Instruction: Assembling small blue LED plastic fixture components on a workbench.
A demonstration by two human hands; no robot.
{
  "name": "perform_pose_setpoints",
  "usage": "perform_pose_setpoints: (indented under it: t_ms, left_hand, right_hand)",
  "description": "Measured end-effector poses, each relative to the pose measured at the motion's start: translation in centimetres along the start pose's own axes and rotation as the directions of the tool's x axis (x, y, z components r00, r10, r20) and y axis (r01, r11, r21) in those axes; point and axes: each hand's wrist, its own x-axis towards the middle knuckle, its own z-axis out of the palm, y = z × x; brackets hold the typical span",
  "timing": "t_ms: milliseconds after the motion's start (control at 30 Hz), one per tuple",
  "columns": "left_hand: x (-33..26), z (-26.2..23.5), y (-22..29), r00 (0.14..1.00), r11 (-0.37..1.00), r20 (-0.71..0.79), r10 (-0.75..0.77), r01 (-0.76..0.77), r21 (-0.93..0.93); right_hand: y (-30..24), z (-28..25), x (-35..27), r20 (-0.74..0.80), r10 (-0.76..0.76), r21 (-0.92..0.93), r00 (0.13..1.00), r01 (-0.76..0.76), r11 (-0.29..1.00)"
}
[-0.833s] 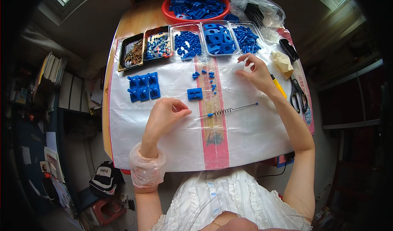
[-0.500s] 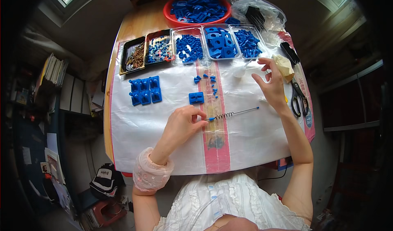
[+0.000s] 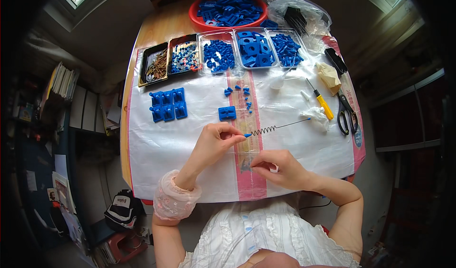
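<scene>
Far to the left of your left hand (image 3: 214,143), up the white sheet (image 3: 156,149), sits a cluster of blue square blocks (image 3: 168,105), well apart from anything you are touching. Your left hand is closed to a narrow pinch on the blue-tipped near end of the thin rod (image 3: 278,127), which runs from your fingertips up and to the right, with a coil spring (image 3: 262,130) threaded on it just beyond the pinch. Judge the rod as light and stiff but easily bent, and the spring as light, springy and free to slide or jump off, so your hold belongs at the rod's end, where it is now, not on the coils. A single blue block (image 3: 227,113) lies just above that hand, with small blue bits scattered beyond it. Your right hand (image 3: 280,167) rests below the rod on the pink strip (image 3: 251,182), fingers curled in; something small and white shows at the fingertips, but you cannot tell what it is or whether it is truly gripped. The rod's far tip is too small to read. Farther right, well away from both hands, lie a crumpled white wad (image 3: 316,116), a yellow-handled screwdriver (image 3: 321,101) and black scissors (image 3: 346,110). The trays along the far edge hold blue parts too small to distinguish.
</scene>
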Motion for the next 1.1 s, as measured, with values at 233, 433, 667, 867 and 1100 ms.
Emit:
perform_pose_setpoints:
  t_ms: [233, 433, 667, 867, 1100]
  left_hand:
    - [0.0, 0.0, 0.4, 0.985, 0.937, 0.161, -0.055, 0.106, -0.332]
    - [-0.1, 0.6, 0.4, 0.983, 0.891, 0.181, -0.028, 0.107, -0.442]
    - [0.0, 0.5, 0.3, 0.995, 0.935, 0.090, 0.047, -0.012, -0.355]
    - [0.3, 1.8, -0.8, 0.987, 0.915, 0.073, 0.140, -0.101, -0.391]
    - [0.0, 2.0, -0.5, 0.989, 0.931, 0.008, 0.144, -0.133, -0.340]
  right_hand:
    - [2.8, -0.4, 1.0, -0.195, 0.183, 0.467, 0.964, -0.073, 0.881]
    - [1.6, -0.8, 2.6, -0.284, 0.005, 0.379, 0.959, 0.107, 0.919]
    - [2.0, -1.3, 3.5, -0.254, -0.013, 0.483, 0.967, 0.138, 0.865]
    - [2.9, -1.4, 3.5, -0.264, -0.073, 0.522, 0.962, 0.206, 0.828]
    - [3.9, -1.4, 3.5, -0.259, -0.106, 0.551, 0.960, 0.237, 0.800]
